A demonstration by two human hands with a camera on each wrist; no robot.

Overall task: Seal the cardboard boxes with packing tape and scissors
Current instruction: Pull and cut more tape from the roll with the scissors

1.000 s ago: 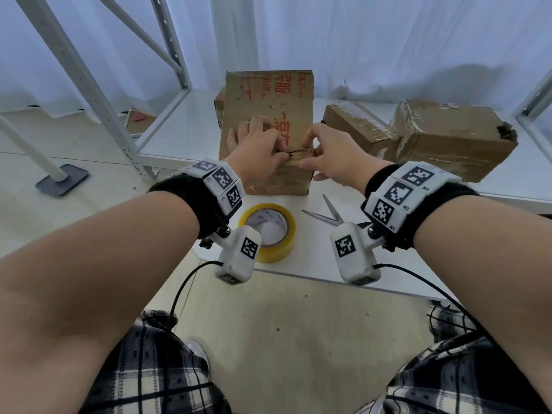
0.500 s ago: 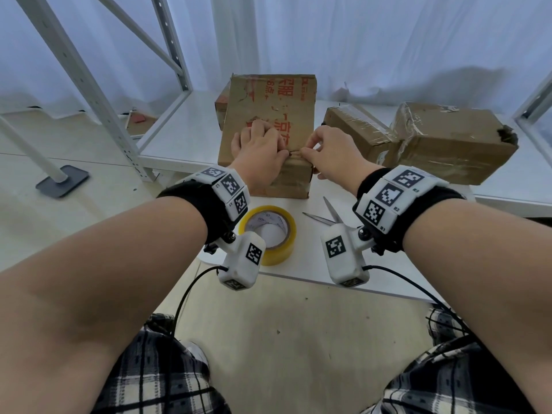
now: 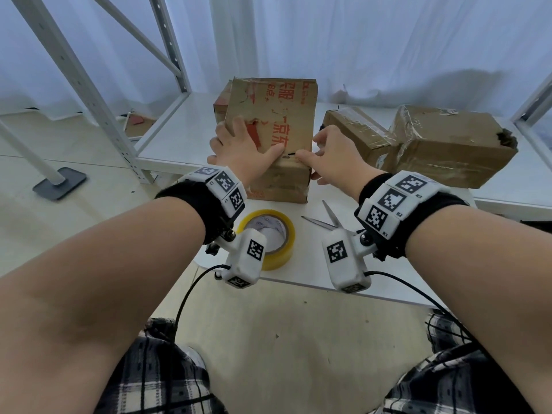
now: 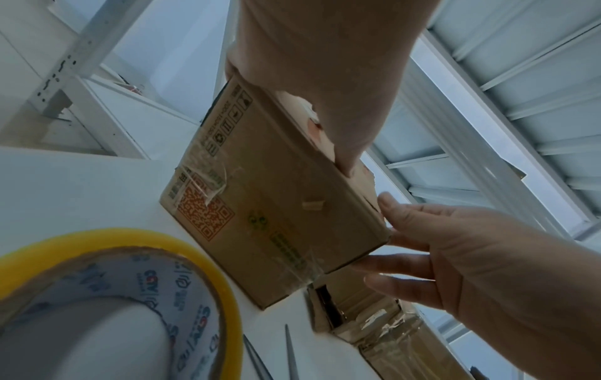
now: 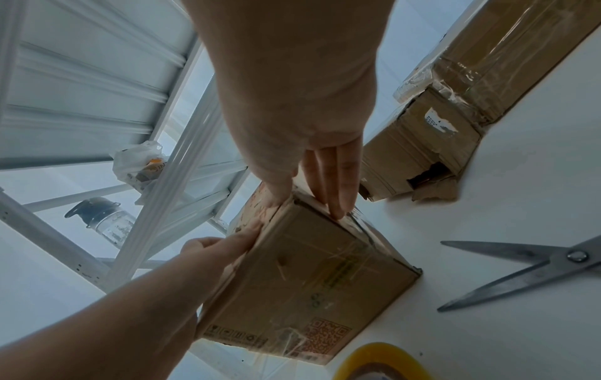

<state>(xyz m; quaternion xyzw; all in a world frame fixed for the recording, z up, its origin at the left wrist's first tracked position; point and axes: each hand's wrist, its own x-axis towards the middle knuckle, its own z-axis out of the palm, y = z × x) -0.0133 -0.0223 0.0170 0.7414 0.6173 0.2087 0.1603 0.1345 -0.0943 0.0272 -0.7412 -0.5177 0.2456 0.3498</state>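
Three brown cardboard boxes on the white table: one red-printed cardboard box [image 3: 270,135] at centre frame, two tape-wrapped ones [image 3: 355,130] [image 3: 448,144] at right. Left hand [image 3: 242,150] lies flat on its top, fingers straight; right hand [image 3: 334,156] presses its right edge, fingers straight too. One yellow tape roll [image 3: 268,237] and one pair of steel scissors [image 3: 322,219], blades apart, sit just below.

Soft, even daylight enters through the far curtain [image 3: 358,40]; the head view is bright, with faint shadows. Wide-angle distortion bends the shelf posts [image 3: 68,73] and enlarges the near forearms. Both wrist views are dimmer and bluish, slightly soft. Glare shows on the taped box [image 5: 481,66] at right.
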